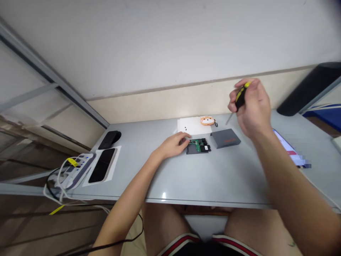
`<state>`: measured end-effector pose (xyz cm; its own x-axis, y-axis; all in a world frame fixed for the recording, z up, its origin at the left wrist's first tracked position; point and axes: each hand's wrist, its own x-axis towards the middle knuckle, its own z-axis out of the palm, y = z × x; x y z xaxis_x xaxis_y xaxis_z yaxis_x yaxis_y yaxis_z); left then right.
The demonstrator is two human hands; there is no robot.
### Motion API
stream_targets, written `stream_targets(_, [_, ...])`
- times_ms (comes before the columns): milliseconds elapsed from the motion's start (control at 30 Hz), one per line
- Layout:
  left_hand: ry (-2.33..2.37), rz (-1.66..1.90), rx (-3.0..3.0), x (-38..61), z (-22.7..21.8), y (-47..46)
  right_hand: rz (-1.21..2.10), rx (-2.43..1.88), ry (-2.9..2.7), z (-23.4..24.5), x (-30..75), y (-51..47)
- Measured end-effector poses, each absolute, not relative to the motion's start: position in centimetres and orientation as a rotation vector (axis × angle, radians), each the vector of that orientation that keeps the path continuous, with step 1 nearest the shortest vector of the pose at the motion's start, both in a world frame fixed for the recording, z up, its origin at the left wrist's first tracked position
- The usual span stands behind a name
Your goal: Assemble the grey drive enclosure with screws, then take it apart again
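Observation:
My right hand (pixel 254 105) is raised above the right side of the desk, its fingers wrapped round a screwdriver (pixel 241 97). The handle is black and yellow, and the thin shaft slants down to the left, clear of the desk. On the desk, my left hand (pixel 176 145) has its thumb and fingers at the left edge of a green circuit board (pixel 195 144), which sits in a dark tray-like base. Black connectors line the board's right side. Just right of it lies a dark grey cover (pixel 226 138) with faint red lettering.
Behind the board, small dark bits (pixel 185 128) lie on white paper (pixel 190 125) beside an orange animal-faced case (pixel 207 121). A phone (pixel 103 165), a black object (pixel 108 139) and a power strip (pixel 80 170) with cables occupy the left. A lit phone (pixel 289 147) and black cylinder (pixel 309 89) are right.

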<state>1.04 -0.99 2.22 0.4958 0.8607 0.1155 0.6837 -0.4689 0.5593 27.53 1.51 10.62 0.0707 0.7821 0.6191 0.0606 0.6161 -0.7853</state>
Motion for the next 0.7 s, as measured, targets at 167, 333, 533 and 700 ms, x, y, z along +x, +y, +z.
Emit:
stream_targets(167, [1.07,0.456,2.187,-0.4,2.9,-1.0,0.603,-1.396,-2.371,8.3,31.7,0.0])
stream_targets(333, [1.099,0.521,2.162,-0.1,2.2,-1.0,0.676,-1.592,-2.554,6.7,33.1,0.4])
stream_targets(533, [1.187,0.572,2.146,0.9,1.4,-0.8,0.814,-1.456,-2.569,7.2,30.7,0.6])
stream_targets(700, [1.204,0.606,2.209,1.5,1.2,-1.1,0.725,-1.343,-2.552,5.5,28.4,-0.3])
